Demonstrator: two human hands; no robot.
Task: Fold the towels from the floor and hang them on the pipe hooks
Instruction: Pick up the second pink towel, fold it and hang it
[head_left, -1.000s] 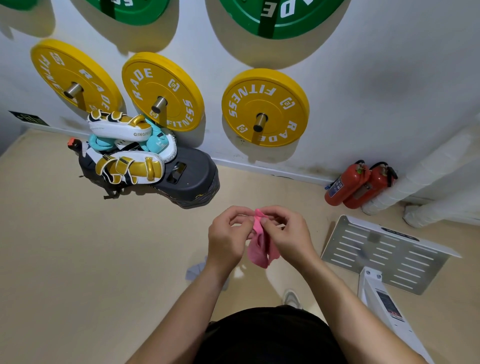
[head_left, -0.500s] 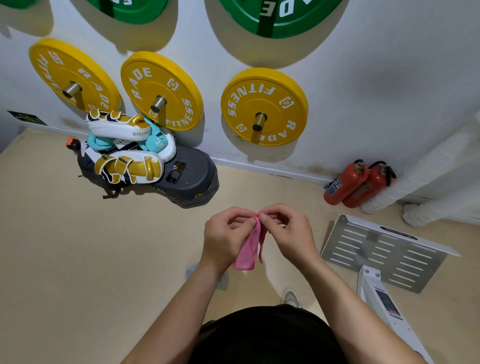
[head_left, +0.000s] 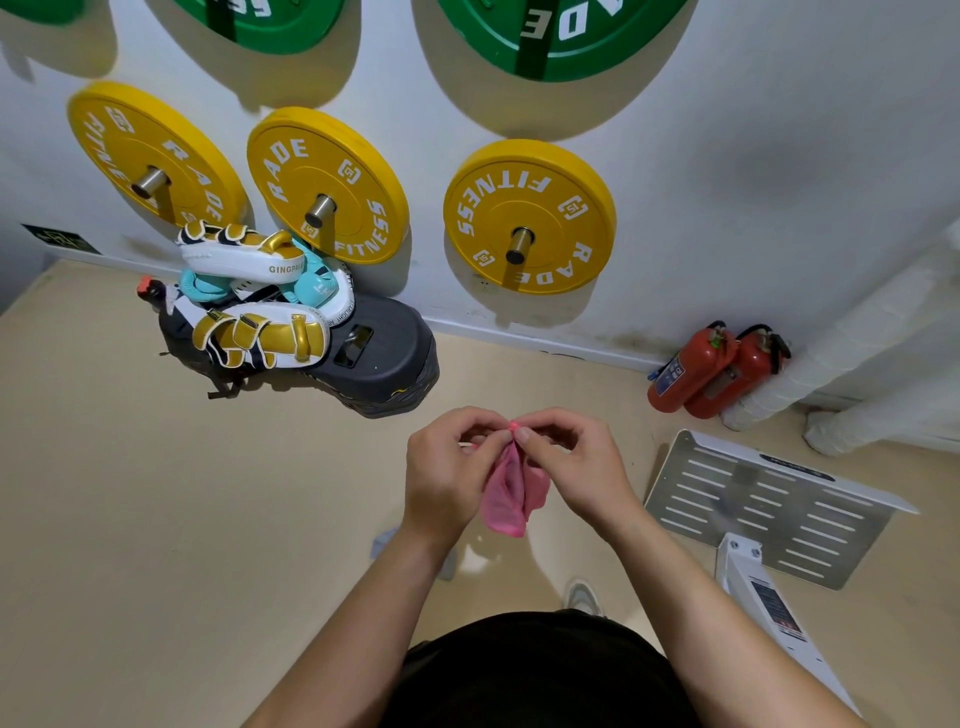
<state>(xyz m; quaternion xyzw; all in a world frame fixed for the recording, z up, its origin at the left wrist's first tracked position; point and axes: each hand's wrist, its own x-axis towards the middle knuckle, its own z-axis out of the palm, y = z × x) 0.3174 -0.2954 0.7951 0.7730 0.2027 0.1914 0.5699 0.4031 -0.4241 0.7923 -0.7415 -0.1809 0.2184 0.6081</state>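
Towel (head_left: 508, 496), pink: held in the air above the floor (head_left: 156, 519), its top edge gathered between both hands and the rest hanging bunched below. Left hand (head_left: 449, 478): thumb and forefinger pinch the top edge, the other fingers curled. Right hand (head_left: 576, 467): pinches the same edge, its fingertips meeting those of the left. Grey cloth (head_left: 385, 540): on the floor, partly hidden by the left wrist. Perforated plate (head_left: 769, 512): on the floor to the right. Two fire extinguishers (head_left: 696, 369): at the wall, beside the white pipes (head_left: 857, 338).
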